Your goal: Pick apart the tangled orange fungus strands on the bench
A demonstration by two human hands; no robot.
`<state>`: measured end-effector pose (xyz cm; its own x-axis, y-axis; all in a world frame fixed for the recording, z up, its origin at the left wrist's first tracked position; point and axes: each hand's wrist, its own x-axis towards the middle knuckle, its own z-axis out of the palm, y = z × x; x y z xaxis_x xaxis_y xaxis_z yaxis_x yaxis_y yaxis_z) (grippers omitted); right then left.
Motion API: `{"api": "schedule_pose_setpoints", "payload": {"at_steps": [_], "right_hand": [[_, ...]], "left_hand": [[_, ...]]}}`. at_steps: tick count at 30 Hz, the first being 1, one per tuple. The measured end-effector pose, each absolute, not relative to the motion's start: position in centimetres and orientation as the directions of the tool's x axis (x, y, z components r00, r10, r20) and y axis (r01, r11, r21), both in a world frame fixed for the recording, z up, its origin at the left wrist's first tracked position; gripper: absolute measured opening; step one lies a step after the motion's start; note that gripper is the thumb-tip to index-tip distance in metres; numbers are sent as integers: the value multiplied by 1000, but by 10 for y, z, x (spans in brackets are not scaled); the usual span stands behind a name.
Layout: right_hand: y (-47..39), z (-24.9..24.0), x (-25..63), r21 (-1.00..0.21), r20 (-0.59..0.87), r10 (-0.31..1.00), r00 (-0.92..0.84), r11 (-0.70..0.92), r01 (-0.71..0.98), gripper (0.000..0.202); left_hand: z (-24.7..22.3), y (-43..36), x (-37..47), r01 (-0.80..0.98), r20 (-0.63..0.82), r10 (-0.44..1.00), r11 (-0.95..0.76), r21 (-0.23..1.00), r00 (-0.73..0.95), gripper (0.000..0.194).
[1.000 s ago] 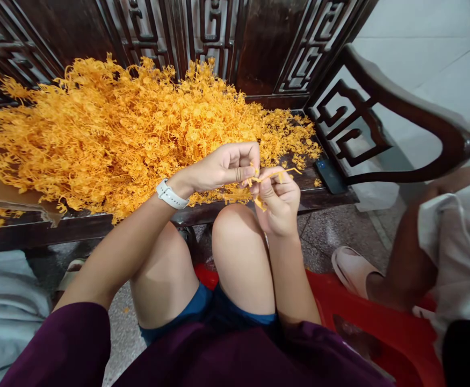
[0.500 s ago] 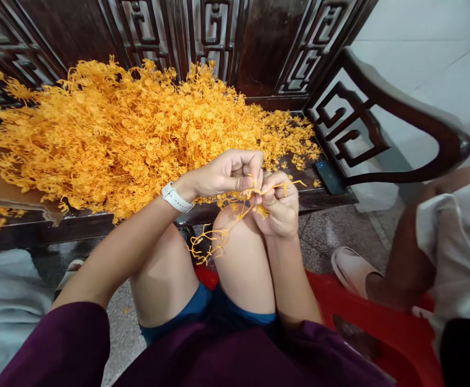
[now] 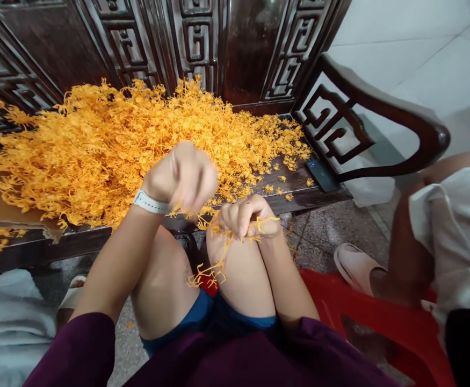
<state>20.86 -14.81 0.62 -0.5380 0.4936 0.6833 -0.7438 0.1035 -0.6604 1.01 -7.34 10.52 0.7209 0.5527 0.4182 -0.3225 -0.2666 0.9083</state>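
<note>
My right hand (image 3: pixel 251 216) is closed around thin orange branching plastic stems (image 3: pixel 221 263), above my knee. Forked ends dangle below the fingers, and short tips stick out past the thumb. My left hand (image 3: pixel 184 174), with a white watch (image 3: pixel 151 202) on its wrist, is smeared by motion up and to the left of the right hand. It hovers in front of a large pile of orange branching plastic pieces (image 3: pixel 125 134). Whether the left fingers hold anything is hidden by the blur.
The pile lies on a dark wooden bench (image 3: pixel 93 243) with a carved back (image 3: pixel 246 59) and a curved armrest (image 3: pixel 404 113). A dark phone (image 3: pixel 322 175) lies at its right end. Cardboard (image 3: pixel 13 188) is at left. People sit on both sides; a red plastic stool (image 3: pixel 380 317) stands at right.
My left hand has moved left, away from the right hand, which it was beside. My right hand has lowered and turned towards my knee, still holding the orange stems.
</note>
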Motion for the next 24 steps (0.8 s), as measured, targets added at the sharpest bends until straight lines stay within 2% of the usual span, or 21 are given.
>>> {"api": "schedule_pose_setpoints", "payload": {"at_steps": [1, 2, 3, 5, 7, 9, 11, 14, 16, 18, 20, 24], "right_hand": [[-145, 5, 209, -669, 694, 447, -564, 112, -735, 11], [-143, 5, 210, -680, 697, 412, -588, 118, -723, 13], [-143, 4, 211, -689, 695, 392, -603, 122, -714, 16], [-144, 3, 212, -698, 683, 406, -607, 118, -706, 21], [-149, 2, 214, -709, 665, 427, -613, 102, -698, 23], [-154, 2, 214, -707, 638, 490, -594, 66, -705, 19], [-159, 3, 214, -688, 572, 632, -523, 23, -725, 11], [-159, 8, 211, -654, 366, 875, -317, -1, -757, 6], [-155, 9, 210, -656, 211, 965, -157, 21, -754, 14], [-151, 9, 210, -702, 97, 995, -13, 59, -709, 26], [-147, 7, 210, -773, 37, 995, 94, 88, -629, 36], [-145, 5, 211, -869, 33, 979, 201, 127, -479, 39]], "left_hand": [[106, -71, 17, -284, 384, 745, -267, 921, 545, 64], [104, -67, 25, -239, 312, 836, -224, 945, 451, 63], [101, -62, 32, -192, 244, 873, -177, 965, 422, 63], [88, -52, 40, 81, 177, 885, -233, 969, 430, 70], [71, -46, 37, 230, 78, 842, -233, 945, 534, 76], [58, -45, 25, 252, -32, 779, -164, 954, 626, 78], [48, -50, 13, 278, -43, 788, -165, 946, 614, 77], [42, -61, 6, 273, -83, 746, -135, 953, 660, 80], [39, -68, 12, 228, -111, 688, -81, 970, 717, 82], [38, -75, 23, 189, -93, 666, -73, 979, 740, 81], [37, -81, 37, 166, -28, 664, -146, 975, 747, 78], [37, -93, 58, 140, 87, 691, -264, 954, 717, 74]]}}
